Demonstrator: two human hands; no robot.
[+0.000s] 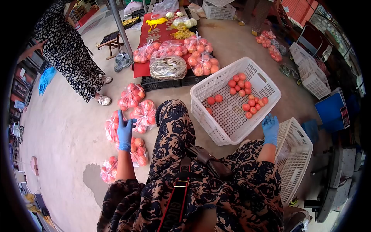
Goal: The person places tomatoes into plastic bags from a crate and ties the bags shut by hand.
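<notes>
My left hand [125, 134], in a blue glove, is over the bagged tomatoes on the floor. Its fingers are stretched out with the thumb apart, and nothing is in them. Around it lie clear plastic bags of tomatoes, among them one bag [144, 115] just beyond the fingers and another bag [112, 127] to the left. My right hand [270, 129], also gloved in blue, hangs beside the near right corner of a white plastic crate [236, 138]. Its fingers extend, holding nothing. Loose tomatoes [240, 84] rest in groups on the crate's slatted bottom.
A second white crate [300, 160] stands at my right. Ahead, a red-covered stand [143, 37] holds several more tomato bags and a wrapped bundle of long pale beans [167, 67]. A person in a floral dress [69, 58] stands at the left. Stacked crates [313, 77] are at the far right.
</notes>
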